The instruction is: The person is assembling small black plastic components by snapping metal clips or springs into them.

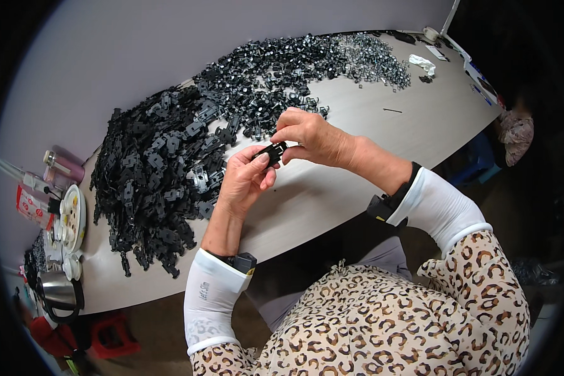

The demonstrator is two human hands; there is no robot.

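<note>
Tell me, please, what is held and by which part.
The left hand grips a black plastic piece by its left end; contact by the right hand is unclear.

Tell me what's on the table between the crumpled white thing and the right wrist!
In the head view, a thin dark stick-like piece lies on the table between the crumpled white thing and the right wrist.

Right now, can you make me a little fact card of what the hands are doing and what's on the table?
Left hand: holding a black part
Right hand: thumb and fingers at that part; grip unclear
Left of the hands: big heap of black pieces
Beyond the hands: heap of small shiny pieces
Far right: crumpled white tissue
Table: pale top
</note>
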